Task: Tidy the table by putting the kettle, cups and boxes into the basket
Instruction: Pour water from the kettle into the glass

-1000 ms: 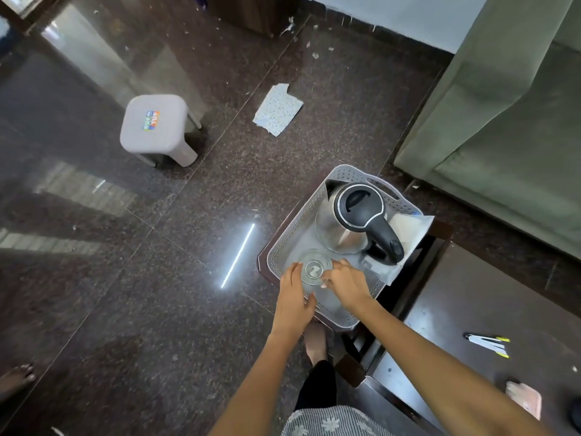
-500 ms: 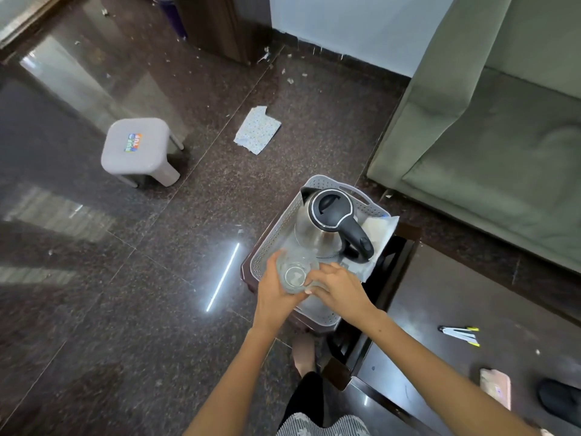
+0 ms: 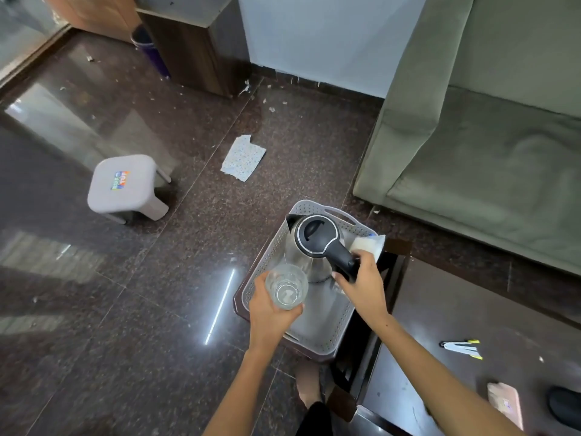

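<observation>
The glass cup [image 3: 286,287] stood upright in the left hand [image 3: 270,313], fingers wrapped round it, above the basket's [image 3: 327,341] near end. Just beyond it stood the kettle [image 3: 309,247], inside the basket; the right hand [image 3: 361,281] apparently gripped its handle.

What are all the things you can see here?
Kettle: one, steel and black, in the basket.
Glass: one, clear, held over the basket.
Basket: one, grey, on a small table.
Box: one, white, in the basket.
Stool: one, grey, on the floor.
Paper: one, pale, on the floor.
Sofa: one, green.
Pens: a few, on the dark table.
Left hand: holds the glass.
Right hand: grips the kettle's handle.
</observation>
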The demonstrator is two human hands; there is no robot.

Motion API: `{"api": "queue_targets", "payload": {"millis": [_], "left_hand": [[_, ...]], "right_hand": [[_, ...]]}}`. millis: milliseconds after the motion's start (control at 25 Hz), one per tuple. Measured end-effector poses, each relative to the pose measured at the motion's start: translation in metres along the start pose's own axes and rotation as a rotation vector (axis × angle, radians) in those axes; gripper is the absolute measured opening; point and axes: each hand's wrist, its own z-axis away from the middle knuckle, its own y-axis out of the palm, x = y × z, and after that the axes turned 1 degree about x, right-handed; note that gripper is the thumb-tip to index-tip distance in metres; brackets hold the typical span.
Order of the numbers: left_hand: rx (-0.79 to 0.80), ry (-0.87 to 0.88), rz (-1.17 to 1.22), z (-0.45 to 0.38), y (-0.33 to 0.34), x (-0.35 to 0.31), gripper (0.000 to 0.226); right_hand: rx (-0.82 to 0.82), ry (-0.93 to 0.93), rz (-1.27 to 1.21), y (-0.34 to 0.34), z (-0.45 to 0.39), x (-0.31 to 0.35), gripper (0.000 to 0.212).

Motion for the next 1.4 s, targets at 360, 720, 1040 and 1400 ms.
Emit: {"api": "queue_targets", "payload": {"millis": [360,720,1040,1400], "left_hand": [[0.024,0.007,-0.050,0.001,-0.002,0.007,0.078],[-0.017,-0.006,-0.076,0.027,-0.019,0.019,0.076],[0.050,0.080,-0.115,0.107,0.002,-0.004,0.077],[0.236,0.189,-0.145,0.241,0.117,-0.009,0.075]], "right_hand": [[0.004,0.108,-0.262,0.011,-0.027,0.001,0.044],[-0.149,0.055,-0.331,-0.001,0.012,0.031,0.060],[-0.171,-0.050,-0.349,-0.098,0.120,-0.016,0.050],[-0.249,0.169,-0.281,-0.210,0.268,-0.164,0.046]]}}
